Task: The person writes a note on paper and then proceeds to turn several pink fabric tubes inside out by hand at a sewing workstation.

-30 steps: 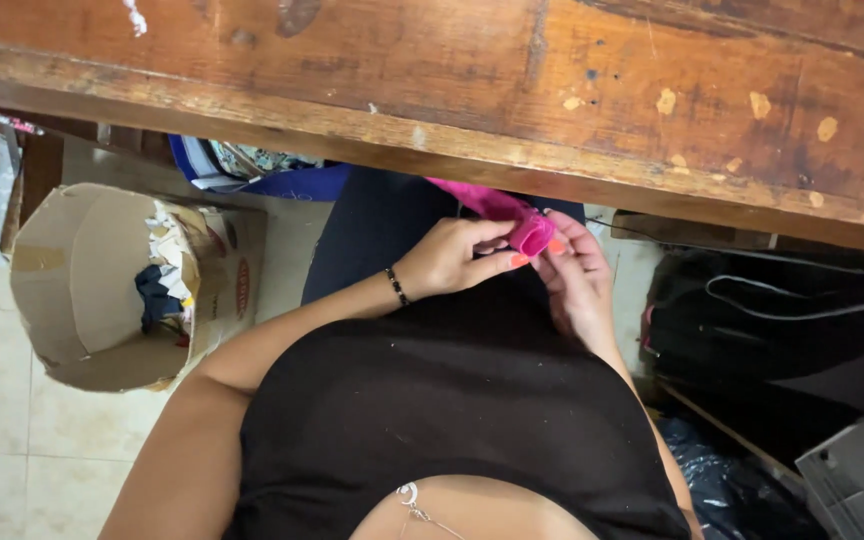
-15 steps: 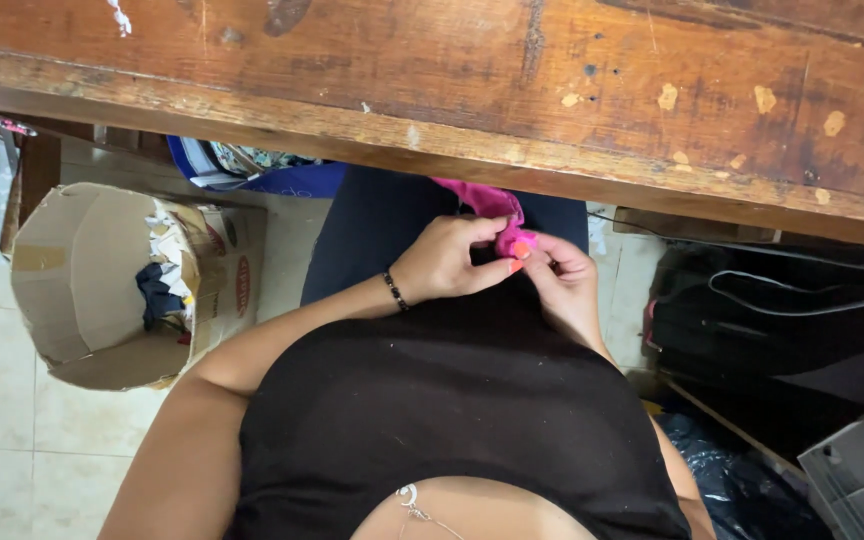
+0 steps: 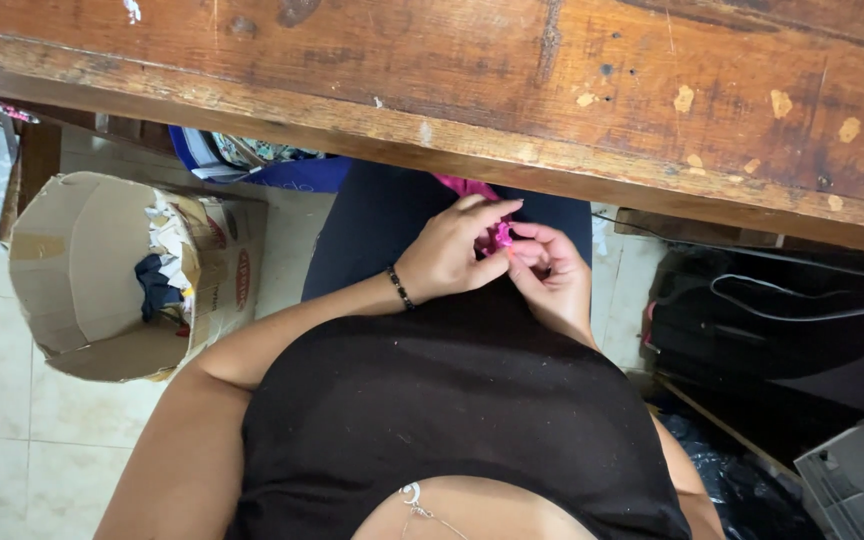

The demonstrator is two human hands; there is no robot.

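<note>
The small pink piece (image 3: 499, 236) is bright magenta and looks soft, like thin cloth or plastic; most of it is hidden by the fingers, so its full shape I cannot tell. It sits in the lap of the person, just below the edge of the wooden table (image 3: 552, 90), between both hands. The left hand (image 3: 452, 255) is closed around it, with thumb and fingers pinching the pink material from the left side. The right hand (image 3: 552, 275) has its fingers curled and the fingertips touch the same piece from the right, so both hands have hold of it. A second strip of pink (image 3: 464, 186) shows above the hands, partly under the table edge.

The left wrist wears a dark beaded bracelet (image 3: 399, 287). The table is old brown wood, scratched, with pale chipped spots. On the tiled floor at the left stands an open cardboard box (image 3: 82, 280) with paper and cloth scraps inside.
</note>
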